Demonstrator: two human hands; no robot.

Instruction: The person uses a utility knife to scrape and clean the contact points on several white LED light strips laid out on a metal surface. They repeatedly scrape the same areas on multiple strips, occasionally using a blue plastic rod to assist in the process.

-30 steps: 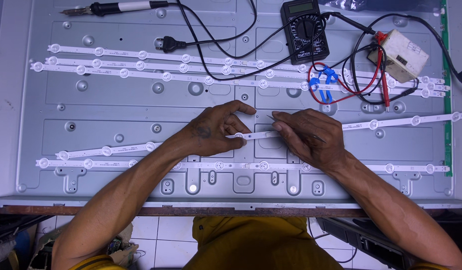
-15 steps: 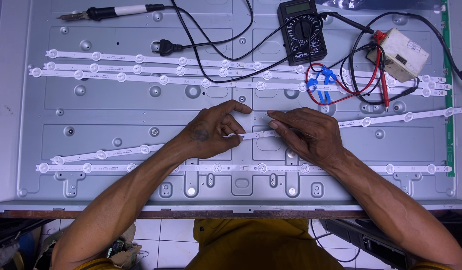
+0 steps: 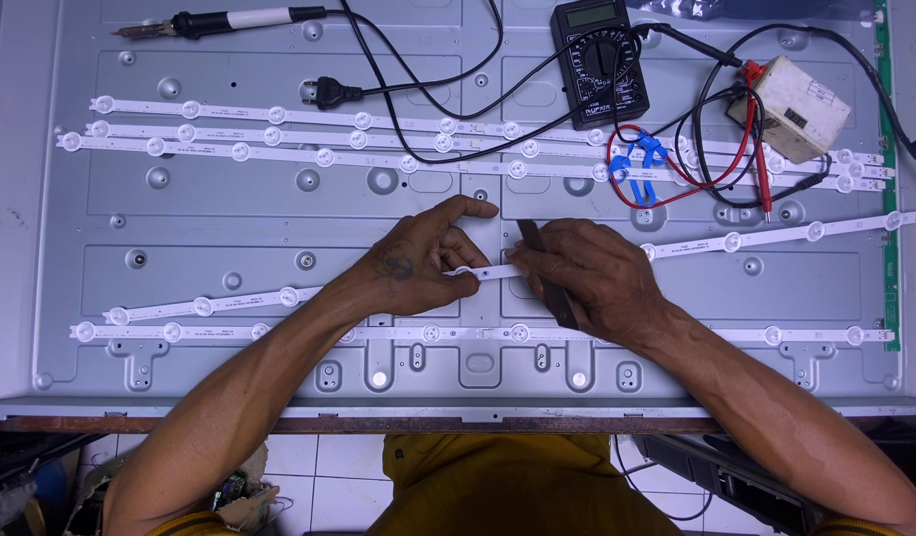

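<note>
A long white LED strip (image 3: 776, 236) lies slightly tilted across the grey metal back panel (image 3: 230, 213). My left hand (image 3: 418, 263) pinches the strip near its middle, thumb and fingers closed on it. My right hand (image 3: 592, 278) rests just to the right of it and grips a dark flat tool (image 3: 530, 240), whose tip meets the strip between the two hands. The hands almost touch. The strip's middle section is hidden under them.
Three more LED strips (image 3: 379, 159) run across the upper panel, and one (image 3: 696, 335) runs below my hands. At the back lie a soldering iron (image 3: 250, 18), a plug (image 3: 329, 94), a black multimeter (image 3: 597, 60) and a white box (image 3: 800, 109) with red and black leads.
The dark tool now shows beyond my right hand's fingers at the strip. Both hands stay at the strip's middle; the view has shifted only slightly.
</note>
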